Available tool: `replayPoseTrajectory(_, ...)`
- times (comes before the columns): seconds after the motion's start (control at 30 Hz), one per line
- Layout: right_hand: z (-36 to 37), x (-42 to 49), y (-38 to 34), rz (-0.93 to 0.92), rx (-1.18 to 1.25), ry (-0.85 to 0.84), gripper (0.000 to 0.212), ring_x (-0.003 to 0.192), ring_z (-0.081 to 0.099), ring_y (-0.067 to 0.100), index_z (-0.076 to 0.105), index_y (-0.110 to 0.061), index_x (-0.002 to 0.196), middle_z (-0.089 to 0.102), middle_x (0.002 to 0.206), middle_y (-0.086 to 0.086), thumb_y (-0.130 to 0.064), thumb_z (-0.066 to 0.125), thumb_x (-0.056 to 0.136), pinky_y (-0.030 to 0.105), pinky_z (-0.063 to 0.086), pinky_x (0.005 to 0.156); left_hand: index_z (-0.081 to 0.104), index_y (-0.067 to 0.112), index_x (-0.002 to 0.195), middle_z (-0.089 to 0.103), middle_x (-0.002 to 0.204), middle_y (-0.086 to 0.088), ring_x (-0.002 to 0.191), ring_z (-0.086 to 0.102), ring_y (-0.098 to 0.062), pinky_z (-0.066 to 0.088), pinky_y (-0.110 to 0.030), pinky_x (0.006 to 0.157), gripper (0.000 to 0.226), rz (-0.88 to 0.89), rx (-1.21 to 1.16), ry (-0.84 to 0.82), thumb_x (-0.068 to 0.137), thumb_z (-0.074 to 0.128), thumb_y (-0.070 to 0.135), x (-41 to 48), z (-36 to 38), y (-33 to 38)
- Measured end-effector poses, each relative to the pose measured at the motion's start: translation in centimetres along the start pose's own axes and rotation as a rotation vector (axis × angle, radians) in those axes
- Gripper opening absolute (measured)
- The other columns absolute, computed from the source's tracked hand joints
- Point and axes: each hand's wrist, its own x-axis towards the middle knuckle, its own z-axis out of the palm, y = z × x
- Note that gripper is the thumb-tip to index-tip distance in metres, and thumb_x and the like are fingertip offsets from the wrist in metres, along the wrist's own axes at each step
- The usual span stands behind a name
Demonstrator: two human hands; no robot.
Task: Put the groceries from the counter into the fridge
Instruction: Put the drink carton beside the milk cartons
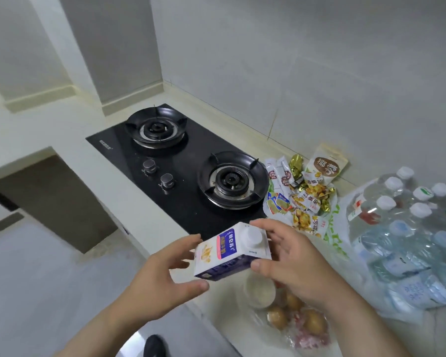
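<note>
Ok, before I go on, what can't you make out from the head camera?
All in the head view:
Fridge: out of frame.
White round tub: partly hidden behind the white-and-purple milk carton and the right hand.
Clear plastic bag of round brown items: too blurred to identify.
Shrink-wrapped pack of clear water bottles: cut off by the right edge.
Left hand: whether its fingers touch the carton is unclear.
</note>
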Motion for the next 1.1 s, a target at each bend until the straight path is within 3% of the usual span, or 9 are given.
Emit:
replayPoseTrajectory(0.13, 3.4, 1.1, -1.7, -0.027, 0.069, -0.12, 0.056, 0.105, 0.067, 0.016, 0.058, -0.017, 0.121, 0.071, 0.115, 0.001, 0.0, 0.071, 0.069, 0.029, 0.054, 0.083, 0.059, 0.046, 0.106, 0.067, 0.1, 0.032, 0.1, 0.063, -0.001, 0.052, -0.014, 0.074, 0.054, -0.034, -0.017, 0.156, 0.056, 0.077, 0.047, -2.9, -3.1, 0.9)
replayPoseTrajectory(0.23, 6.1, 1.7, -3.4, -0.049, 0.068, -0.208, 0.056, 0.098, 0.067, 0.012, 0.057, -0.012, 0.124, 0.071, 0.114, 0.004, 0.0, 0.07, 0.071, 0.023, 0.052, 0.074, 0.061, 0.044, 0.107, 0.068, 0.098, 0.03, 0.101, 0.063, -0.002, 0.053, -0.017, 0.072, 0.052, -0.058, -0.026, 0.242, 0.058, 0.078, 0.045, -5.2, -5.8, 0.6)
replayPoseTrajectory(0.3, 8.1, 2.0, -4.7, -0.062, 0.057, -0.256, 0.055, 0.096, 0.067, 0.01, 0.057, -0.013, 0.123, 0.071, 0.114, 0.003, 0.001, 0.069, 0.071, 0.019, 0.051, 0.07, 0.062, 0.044, 0.108, 0.068, 0.098, 0.03, 0.102, 0.062, -0.002, 0.052, -0.018, 0.072, 0.052, -0.073, -0.029, 0.29, 0.062, 0.085, 0.038, -6.8, -7.4, 0.3)
replayPoseTrajectory(0.4, 11.5, 2.4, -6.7, -0.099, 0.021, -0.32, 0.052, 0.105, 0.067, 0.015, 0.059, -0.017, 0.121, 0.071, 0.117, 0.001, 0.001, 0.068, 0.073, 0.023, 0.052, 0.081, 0.064, 0.04, 0.11, 0.069, 0.098, 0.029, 0.098, 0.064, -0.002, 0.052, -0.017, 0.072, 0.05, -0.07, -0.027, 0.358, 0.067, 0.087, 0.026, -9.4, -9.7, -0.6)
replayPoseTrajectory(0.57, 18.0, 2.1, -9.9, -0.125, -0.021, -0.451, 0.052, 0.113, 0.065, 0.02, 0.06, -0.021, 0.123, 0.069, 0.121, 0.001, -0.001, 0.068, 0.075, 0.028, 0.053, 0.089, 0.066, 0.037, 0.112, 0.07, 0.1, 0.025, 0.095, 0.067, -0.005, 0.054, -0.015, 0.076, 0.055, -0.067, -0.053, 0.504, 0.058, 0.075, 0.043, -15.4, -13.7, -1.7)
replayPoseTrajectory(0.73, 24.5, 0.5, -12.3, -0.152, -0.057, -0.592, 0.053, 0.114, 0.064, 0.02, 0.059, -0.02, 0.126, 0.068, 0.122, 0.001, -0.003, 0.067, 0.076, 0.029, 0.052, 0.089, 0.062, 0.045, 0.106, 0.069, 0.096, 0.03, 0.095, 0.065, -0.001, 0.054, -0.016, 0.071, 0.049, -0.11, -0.065, 0.635, 0.062, 0.081, 0.035, -22.0, -16.7, -2.4)
replayPoseTrajectory(0.83, 28.5, -0.8, -13.1, -0.196, -0.111, -0.649, 0.054, 0.114, 0.064, 0.018, 0.057, -0.02, 0.129, 0.067, 0.123, 0.0, -0.009, 0.067, 0.078, 0.03, 0.053, 0.091, 0.062, 0.045, 0.105, 0.068, 0.095, 0.03, 0.097, 0.064, -0.001, 0.053, -0.012, 0.071, 0.048, -0.132, -0.069, 0.713, 0.059, 0.075, 0.039, -26.1, -18.3, -2.9)
replayPoseTrajectory(1.0, 35.3, -3.1, -15.0, -0.291, -0.134, -0.749, 0.049, 0.11, 0.065, 0.012, 0.06, -0.034, 0.124, 0.069, 0.118, -0.005, -0.023, 0.069, 0.077, 0.027, 0.053, 0.085, 0.062, 0.044, 0.1, 0.067, 0.094, 0.032, 0.092, 0.065, 0.0, 0.051, -0.009, 0.07, 0.043, -0.151, -0.04, 0.875, 0.061, 0.077, 0.033, -32.6, -20.4, -3.6)
replayPoseTrajectory(1.1, 38.9, -3.6, -15.7, -0.328, -0.112, -0.801, 0.048, 0.11, 0.065, 0.013, 0.06, -0.036, 0.123, 0.069, 0.117, -0.007, -0.021, 0.069, 0.078, 0.026, 0.055, 0.084, 0.064, 0.043, 0.101, 0.069, 0.095, 0.028, 0.092, 0.066, -0.003, 0.05, -0.009, 0.07, 0.042, -0.17, -0.035, 0.967, 0.065, 0.079, 0.03, -35.7, -21.3, -4.3)
